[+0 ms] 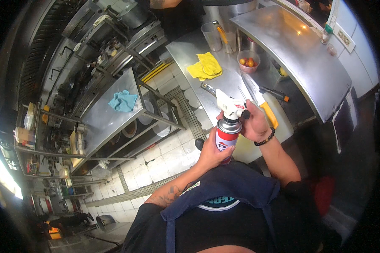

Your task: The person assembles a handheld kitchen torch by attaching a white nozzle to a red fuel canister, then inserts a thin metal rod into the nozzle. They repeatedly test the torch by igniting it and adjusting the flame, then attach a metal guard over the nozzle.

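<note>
A kitchen blowtorch is held upright in front of my chest: a white torch head (229, 105) with a black knob, on a red and white gas canister (228, 137). My left hand (214, 151) wraps round the canister. My right hand (257, 124), with a beaded bracelet at its wrist, closes on the side of the torch head by the knob; its fingertips are partly hidden. Just beyond lies a knife with a yellow handle (269, 115), on a pale cutting board (285, 126). A black tool with an orange end (274, 93) rests beside the blade.
A plastic tub of small tomatoes (249, 64), a yellow cloth (205, 67) and clear containers (211, 38) stand on the steel table. A raised steel shelf (299, 50) overhangs its right. Across the tiled floor, a blue cloth (123, 101) lies on another steel table. Another person's arm (164, 3) shows at the top.
</note>
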{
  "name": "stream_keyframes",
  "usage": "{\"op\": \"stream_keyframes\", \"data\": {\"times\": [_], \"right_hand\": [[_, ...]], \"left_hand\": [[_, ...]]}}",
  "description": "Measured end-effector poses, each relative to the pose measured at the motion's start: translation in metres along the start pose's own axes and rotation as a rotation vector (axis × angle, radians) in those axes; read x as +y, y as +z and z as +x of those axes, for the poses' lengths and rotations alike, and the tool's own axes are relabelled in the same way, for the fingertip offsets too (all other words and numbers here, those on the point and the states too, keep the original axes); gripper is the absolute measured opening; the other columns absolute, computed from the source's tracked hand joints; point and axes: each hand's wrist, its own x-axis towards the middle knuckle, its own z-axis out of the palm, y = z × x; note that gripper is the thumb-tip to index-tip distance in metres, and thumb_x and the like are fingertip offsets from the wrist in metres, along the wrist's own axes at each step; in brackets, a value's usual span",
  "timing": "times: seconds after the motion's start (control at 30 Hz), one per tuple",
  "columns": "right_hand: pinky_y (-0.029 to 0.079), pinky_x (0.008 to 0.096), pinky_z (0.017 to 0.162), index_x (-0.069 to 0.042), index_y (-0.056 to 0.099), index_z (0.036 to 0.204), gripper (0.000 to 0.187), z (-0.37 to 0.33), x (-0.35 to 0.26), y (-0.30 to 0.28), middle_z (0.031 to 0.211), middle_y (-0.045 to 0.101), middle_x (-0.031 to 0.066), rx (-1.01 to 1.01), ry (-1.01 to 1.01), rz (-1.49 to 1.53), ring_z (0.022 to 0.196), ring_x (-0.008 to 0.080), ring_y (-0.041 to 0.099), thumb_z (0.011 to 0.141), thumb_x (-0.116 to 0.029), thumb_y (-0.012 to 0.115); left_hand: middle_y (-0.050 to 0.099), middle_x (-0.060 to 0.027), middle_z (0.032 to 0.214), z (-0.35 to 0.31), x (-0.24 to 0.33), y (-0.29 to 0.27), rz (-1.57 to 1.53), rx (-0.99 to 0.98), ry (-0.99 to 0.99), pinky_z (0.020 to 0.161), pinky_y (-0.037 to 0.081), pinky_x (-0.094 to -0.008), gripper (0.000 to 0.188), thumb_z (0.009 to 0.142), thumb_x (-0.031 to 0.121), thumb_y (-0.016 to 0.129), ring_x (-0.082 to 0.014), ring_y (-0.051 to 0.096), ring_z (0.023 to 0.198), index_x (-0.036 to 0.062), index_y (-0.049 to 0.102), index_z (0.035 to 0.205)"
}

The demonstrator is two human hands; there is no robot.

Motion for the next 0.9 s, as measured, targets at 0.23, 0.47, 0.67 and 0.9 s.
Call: {"op": "stream_keyframes", "data": {"times": [0.23,0.47,0.67,0.9], "right_hand": [[0.05,0.0428,0.097,0.005,0.048,0.135,0.072,0.001,-0.003,0.005,0.117,0.066,0.0222,0.056,0.009,0.013,0.109,0.0306,0.065,0.097,-0.056,0.046],[0.049,0.0423,0.097,0.004,0.048,0.136,0.072,0.002,-0.006,0.0,0.118,0.065,0.0216,0.053,0.029,-0.018,0.111,0.0304,0.064,0.098,-0.057,0.043],[0.045,0.0437,0.104,0.003,0.043,0.141,0.078,0.0,-0.003,-0.01,0.125,0.062,0.0218,-0.017,0.031,0.065,0.118,0.0304,0.06,0.098,-0.061,0.039],[0.044,0.0441,0.104,0.004,0.045,0.139,0.074,0.0,-0.004,-0.008,0.124,0.063,0.0218,0.012,0.035,-0.007,0.117,0.0311,0.06,0.099,-0.059,0.04]], "left_hand": [[0.065,-0.0215,0.11,0.002,0.0,0.003,-0.033,0.005,-0.014,0.087,0.052,-0.0407,0.076,0.076,0.033,0.079,-0.0308,0.067,0.099,-0.0017,0.042,0.132],[0.065,-0.0218,0.111,0.004,0.003,0.003,-0.015,-0.013,-0.051,0.088,0.052,-0.0405,0.078,0.076,0.034,0.079,-0.0303,0.067,0.1,-0.0018,0.041,0.133],[0.065,-0.0222,0.114,0.006,0.001,0.001,0.016,-0.014,-0.027,0.091,0.052,-0.0406,0.082,0.076,0.034,0.079,-0.0305,0.067,0.102,-0.0011,0.038,0.137],[0.065,-0.0221,0.114,0.005,0.001,0.003,-0.024,-0.021,-0.011,0.091,0.051,-0.0403,0.081,0.076,0.034,0.079,-0.0308,0.067,0.102,-0.0007,0.038,0.137]]}}
